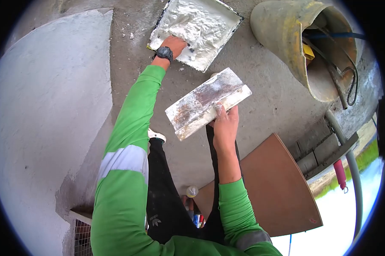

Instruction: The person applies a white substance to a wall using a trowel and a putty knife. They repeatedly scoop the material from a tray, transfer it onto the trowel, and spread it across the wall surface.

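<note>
My left hand (174,46), with a black watch at its wrist, reaches down to the tray (153,39) of wet white plaster (196,23). Its fingers are curled, and a small dark part shows beside them; what they grip is mostly hidden. My right hand (225,123) is closed on a long rectangular plastering trowel (207,96), thumb on top and fingers partly hidden underneath. The trowel's metal face is smeared with white plaster and brownish stains. It is held tilted above the floor, just below the tray and apart from it.
A large worn drum (282,34) lies at the upper right with hoses and a yellow thing inside. At left stands a pale plastered wall (52,81). A brown board (269,187) leans near my right arm, with grey blocks (322,151) behind. A clear bottle (192,191) is between my legs.
</note>
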Demonstrator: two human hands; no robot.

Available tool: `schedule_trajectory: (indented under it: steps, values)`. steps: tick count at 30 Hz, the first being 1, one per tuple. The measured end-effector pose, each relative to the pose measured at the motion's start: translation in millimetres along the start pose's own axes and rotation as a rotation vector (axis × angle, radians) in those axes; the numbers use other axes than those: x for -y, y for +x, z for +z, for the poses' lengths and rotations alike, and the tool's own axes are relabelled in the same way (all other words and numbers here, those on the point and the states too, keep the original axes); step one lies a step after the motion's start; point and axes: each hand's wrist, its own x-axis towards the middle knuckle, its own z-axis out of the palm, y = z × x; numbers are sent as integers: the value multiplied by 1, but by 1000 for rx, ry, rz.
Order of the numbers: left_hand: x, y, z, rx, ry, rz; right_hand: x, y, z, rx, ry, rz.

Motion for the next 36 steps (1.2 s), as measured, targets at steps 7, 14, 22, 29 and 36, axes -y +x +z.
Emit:
schedule_trajectory:
  steps: [7, 14, 22, 29, 36]
  values:
    - [-3, -20, 2, 220, 36, -44, -5, 1, -2, 5, 50, 8]
    - [-9, -12, -14, 382, -72, -187, -17, 7, -6, 51, -43, -58]
    - [2, 11, -26, 686, -122, -212, -10, -3, -5, 13, 42, -16]
    - [29, -64, -80, 324, -741, -230, 12, -20, -3, 43, 194, 138]
    - [-40, -152, -181, -160, -1226, -222, -3, 25, -17, 252, 232, 162]
